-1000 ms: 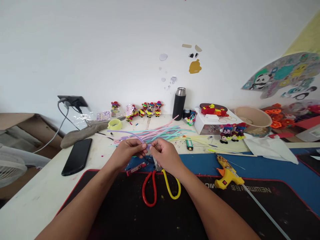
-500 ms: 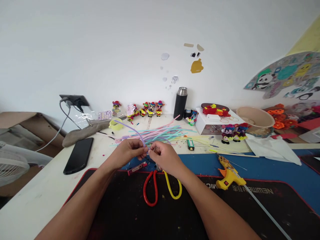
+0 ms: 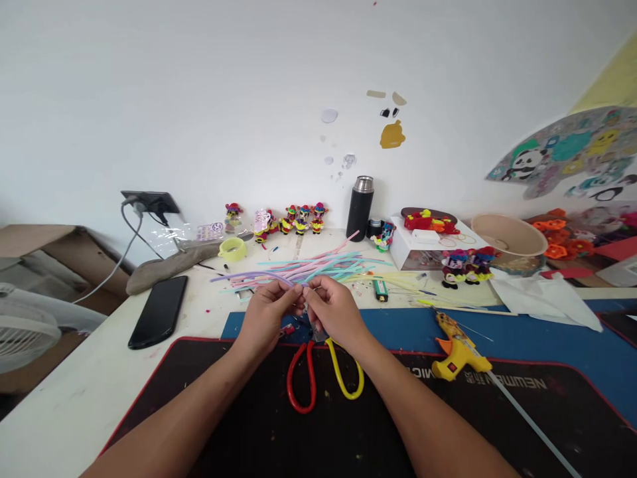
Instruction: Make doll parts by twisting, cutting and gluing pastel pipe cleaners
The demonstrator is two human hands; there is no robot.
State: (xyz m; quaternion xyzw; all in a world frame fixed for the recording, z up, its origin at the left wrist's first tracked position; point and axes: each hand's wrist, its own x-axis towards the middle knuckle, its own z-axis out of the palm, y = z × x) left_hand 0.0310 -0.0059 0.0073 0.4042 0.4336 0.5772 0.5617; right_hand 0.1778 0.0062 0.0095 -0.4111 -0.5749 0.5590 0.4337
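Left hand (image 3: pixel 271 311), right hand (image 3: pixel 336 309) meet, fingers (image 3: pixel 293 292) pinching purple stem (image 3: pixel 256 273); forearms (image 3: pixel 202 401) converge over black mat (image 3: pixel 298 445); counter (image 3: pixel 74 385) against white wall (image 3: pixel 223 99).

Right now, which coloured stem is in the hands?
The purple stem reaching out leftward, pinched by the left hand and right hand; the other stems lie piled beyond.

There're 2 hands (image 3: pixel 266 311) (image 3: pixel 336 307), 1 ph. (image 3: pixel 158 312) (& 1 glue gun (image 3: pixel 460 355))

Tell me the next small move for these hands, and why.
Probably bend the lilac pipe cleaner at the pinch: the left hand and right hand hold it close together, which should give control, and a long free length extends leftward.
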